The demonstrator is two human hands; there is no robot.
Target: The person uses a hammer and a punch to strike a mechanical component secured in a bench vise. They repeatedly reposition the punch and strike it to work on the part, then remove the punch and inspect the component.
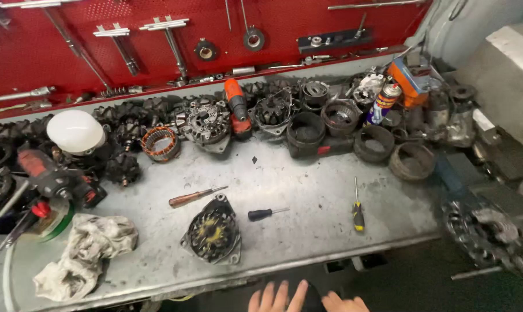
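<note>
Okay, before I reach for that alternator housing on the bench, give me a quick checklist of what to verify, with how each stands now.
1. Left hand free: ok, nothing in it, at the bench edge.
2. Right hand free: ok, but only partly in view.
3. Housing reachable: ok, it lies nearest the hands, nothing on it.
4. Screwdrivers at hand: ok, brown one, black one, yellow one lie around the housing.
5. Rag handy: ok, left of the housing.
6. Housing's screws loosened: cannot tell.

Metal workbench (307,190) with alternator (212,231), screwdrivers (358,209)
</note>
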